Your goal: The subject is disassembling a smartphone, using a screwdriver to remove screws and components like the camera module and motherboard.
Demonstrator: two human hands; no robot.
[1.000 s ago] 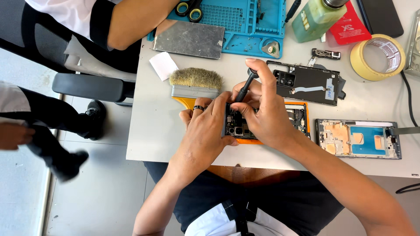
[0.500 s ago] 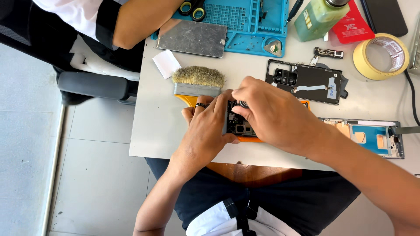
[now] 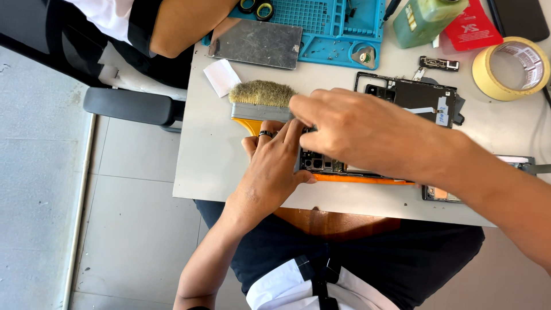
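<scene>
The opened black phone body (image 3: 321, 164) on its orange mat lies stripped of its back, left hand (image 3: 274, 166) fingers clamped on its edge, while right hand (image 3: 359, 129) fingers stretch apart toward the wide bristle brush (image 3: 261, 102), reassembly seemingly undone.

1 brush (image 3: 261, 100), 1 tape roll (image 3: 509, 69), 1 blue mat (image 3: 327, 26), 1 green bottle (image 3: 422, 20), 1 metal plate (image 3: 256, 44), 2 small rings (image 3: 256, 7).

You are sitting in a small phone repair workshop. On the white desk (image 3: 206, 166) a blue repair mat (image 3: 333, 26) with little compartments is lying, and beside it an opened phone back frame (image 3: 419, 100), a roll of yellow tape (image 3: 508, 69), a green bottle (image 3: 422, 20) and a dusting brush (image 3: 261, 100). Another person's arm (image 3: 183, 23) is resting at the far side.
</scene>
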